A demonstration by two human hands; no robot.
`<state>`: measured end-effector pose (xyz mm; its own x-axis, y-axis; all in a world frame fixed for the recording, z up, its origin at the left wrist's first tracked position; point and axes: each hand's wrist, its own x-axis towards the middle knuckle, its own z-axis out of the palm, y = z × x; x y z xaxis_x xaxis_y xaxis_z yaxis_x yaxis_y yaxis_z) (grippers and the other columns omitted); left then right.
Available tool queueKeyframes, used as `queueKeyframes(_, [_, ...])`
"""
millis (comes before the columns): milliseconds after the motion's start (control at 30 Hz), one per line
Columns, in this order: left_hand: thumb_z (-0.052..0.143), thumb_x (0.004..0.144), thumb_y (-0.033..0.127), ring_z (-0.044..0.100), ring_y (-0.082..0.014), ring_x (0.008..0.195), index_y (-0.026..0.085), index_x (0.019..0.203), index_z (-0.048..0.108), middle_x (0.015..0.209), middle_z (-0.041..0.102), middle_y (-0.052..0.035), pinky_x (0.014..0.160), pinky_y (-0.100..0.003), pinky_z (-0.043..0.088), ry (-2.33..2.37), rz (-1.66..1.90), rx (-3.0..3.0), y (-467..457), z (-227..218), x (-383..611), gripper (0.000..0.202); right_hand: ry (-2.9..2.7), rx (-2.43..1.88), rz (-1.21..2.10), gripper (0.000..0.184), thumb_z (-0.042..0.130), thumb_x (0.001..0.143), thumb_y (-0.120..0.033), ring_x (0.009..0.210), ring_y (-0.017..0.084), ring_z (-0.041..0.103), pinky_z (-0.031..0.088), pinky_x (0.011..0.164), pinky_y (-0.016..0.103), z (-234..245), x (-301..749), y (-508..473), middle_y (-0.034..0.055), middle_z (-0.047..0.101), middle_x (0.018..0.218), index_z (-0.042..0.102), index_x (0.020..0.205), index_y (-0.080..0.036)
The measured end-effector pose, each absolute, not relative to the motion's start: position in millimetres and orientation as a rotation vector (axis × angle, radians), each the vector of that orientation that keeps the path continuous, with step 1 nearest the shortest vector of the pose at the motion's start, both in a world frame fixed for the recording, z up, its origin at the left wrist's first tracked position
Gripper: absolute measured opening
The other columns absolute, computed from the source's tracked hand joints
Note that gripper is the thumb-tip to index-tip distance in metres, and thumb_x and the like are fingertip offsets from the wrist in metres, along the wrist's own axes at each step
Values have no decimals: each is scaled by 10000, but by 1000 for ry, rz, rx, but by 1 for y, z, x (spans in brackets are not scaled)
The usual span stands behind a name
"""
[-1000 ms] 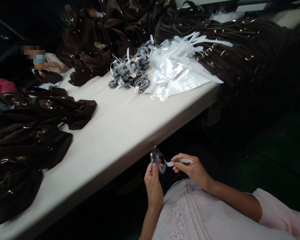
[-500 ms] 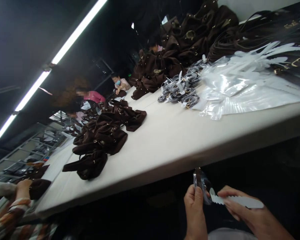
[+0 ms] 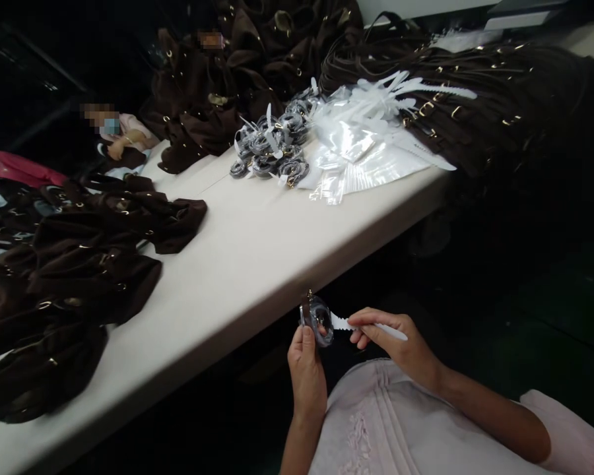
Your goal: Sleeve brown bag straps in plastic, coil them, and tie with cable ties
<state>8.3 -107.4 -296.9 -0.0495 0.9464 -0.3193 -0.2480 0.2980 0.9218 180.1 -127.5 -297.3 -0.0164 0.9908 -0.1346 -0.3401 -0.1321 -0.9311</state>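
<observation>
My left hand (image 3: 307, 369) is closed on a coiled dark brown strap (image 3: 307, 311) with brass-coloured metal fittings, wrapped in clear plastic. The coil is upright, just off the table's front edge. My right hand (image 3: 400, 340) pinches a white plastic strip (image 3: 340, 323) with toothed edges. One end of that strip reaches the right side of the coil; whether it passes around the strap I cannot tell. Its other, smooth end sticks out past my right fingers.
On the pale table (image 3: 232, 237) lie several wrapped strap coils (image 3: 267, 142), clear plastic bags (image 3: 361, 158) and loose white strips (image 3: 391, 92). Loose brown straps (image 3: 495, 99) lie right; brown bags (image 3: 94, 264) are heaped left and behind. A masked person (image 3: 123, 135) sits across the table.
My view has swung right, so the table's things appear further left. Both hands still hold the coil and the strip; the coil now faces me more, its loop showing.
</observation>
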Motion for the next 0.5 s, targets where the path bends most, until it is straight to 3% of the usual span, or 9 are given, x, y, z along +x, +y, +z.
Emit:
queueKeyframes(200, [561,921,428,475,-138,767,153,819,620,799,573,-18,762,-241,401,1234,1146,779,-107,-294,9,299,-921,-969,1456,215,566,899,-268,618,117,574,477,536,220,-299,181,-130,65,650,873,755,936,-172])
queueKeyframes(333, [562,919,435,486,-142,783,152,808,618,812,588,-24,778,-243,397,1253,1158,778,-106,-296,7,309,-948,-1013,1418,233,543,903,-259,598,106,541,446,514,222,-301,184,-129,66,634,899,760,928,-177])
queueKeyframes(500, [564,916,452,507,-141,808,153,791,627,831,609,-23,802,-240,394,1290,1131,839,-105,-298,6,329,-952,-1142,1477,206,647,860,-335,599,105,527,429,512,218,-305,184,-124,47,625,850,761,926,-177])
